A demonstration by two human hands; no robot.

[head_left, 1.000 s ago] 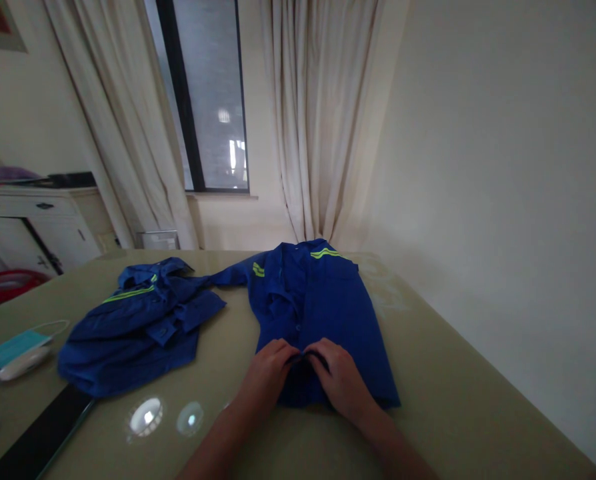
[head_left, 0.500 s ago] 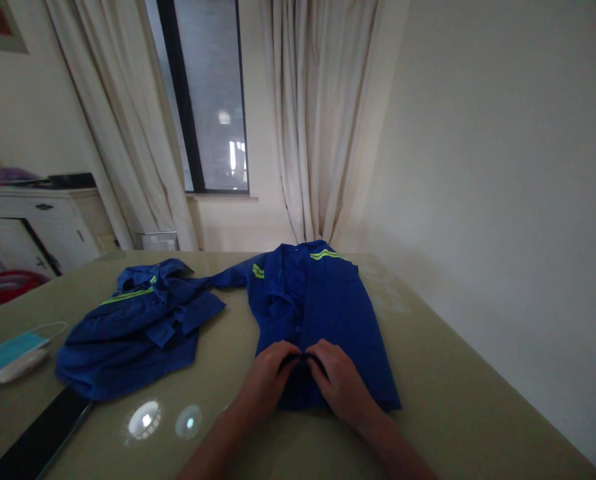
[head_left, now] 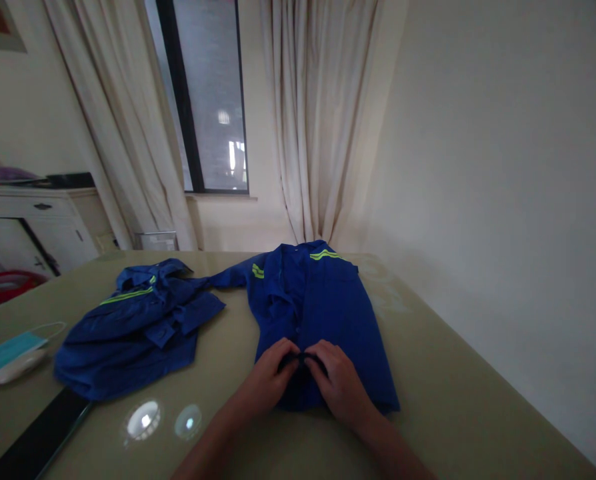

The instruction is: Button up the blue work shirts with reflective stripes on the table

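Looking down through the head camera, I see my left hand [head_left: 264,381] and my right hand [head_left: 342,381] side by side just below the middle of the frame. Both rest on the lower front of the blue shirt [head_left: 328,307]. The fingers [head_left: 287,352] of both hands are curled in narrow and pinch a small dark fold at the shirt's front opening, and the two sets of fingertips almost meet there. The shirt lies flat on the desk [head_left: 453,400] in the centre of the frame, with its collar and yellow-green stripes towards the top and its hem nearest me. One sleeve stretches left to a second blue shirt [head_left: 133,330], which lies crumpled at centre left. Near the left edge, a pale blue face mask [head_left: 5,350] lies beside a small white object [head_left: 17,365], with a dark flat panel [head_left: 41,441] in the lower left corner. Cream curtains [head_left: 323,120] flank a dark window [head_left: 208,93] at the top, and a white cabinet [head_left: 43,223] stands at the left.
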